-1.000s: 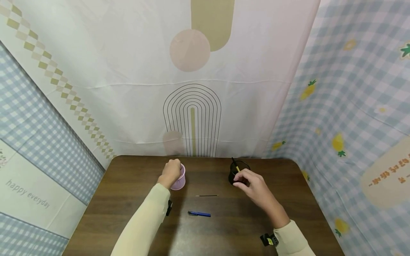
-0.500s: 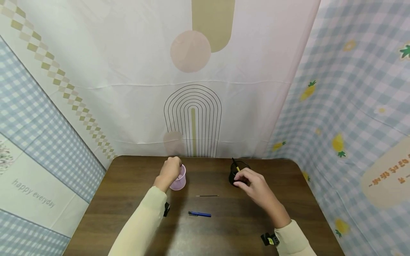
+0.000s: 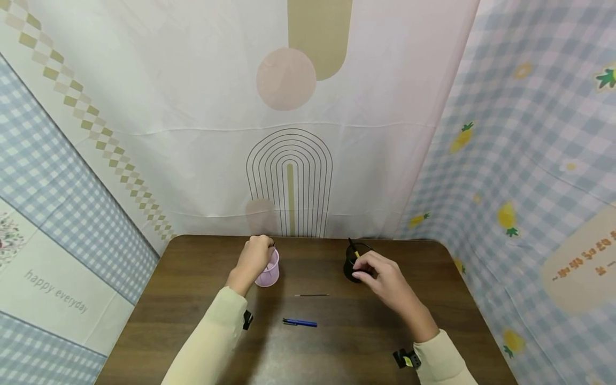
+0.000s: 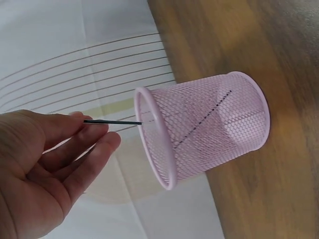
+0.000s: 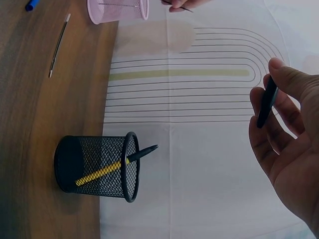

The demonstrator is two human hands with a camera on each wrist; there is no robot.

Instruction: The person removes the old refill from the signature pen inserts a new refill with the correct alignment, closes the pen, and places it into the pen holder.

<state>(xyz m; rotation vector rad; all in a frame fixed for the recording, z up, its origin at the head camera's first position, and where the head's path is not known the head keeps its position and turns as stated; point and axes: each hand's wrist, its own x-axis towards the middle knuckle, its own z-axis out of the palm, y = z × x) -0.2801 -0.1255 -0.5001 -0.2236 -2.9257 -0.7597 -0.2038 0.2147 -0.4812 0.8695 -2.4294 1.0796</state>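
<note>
My left hand (image 4: 55, 164) pinches a thin dark pen refill (image 4: 112, 122) between thumb and fingertips, its tip at the mouth of the pink mesh pen holder (image 4: 209, 124). Through the mesh a second thin dark stick (image 4: 202, 119) shows, leaning inside. On the right, my right hand (image 5: 294, 129) holds a short black tapered piece (image 5: 268, 102), which looks like a pen cap, between thumb and fingers. That hand is apart from the black mesh pen holder (image 5: 94, 164). A yellow pen with a black end (image 5: 107, 172) leans in this holder and sticks out of its mouth.
Between the holders, another pen refill (image 3: 312, 294) lies on the brown wooden table (image 3: 337, 347). Nearer to me is a blue pen (image 3: 299, 322). A white patterned cloth (image 3: 202, 176) hangs behind the table's far edge, and checked cloth (image 3: 520, 160) hangs at the right.
My left hand has shifted slightly left over the pink holder, and a dark tip now shows beside its fingers. The right hand has hardly moved.
</note>
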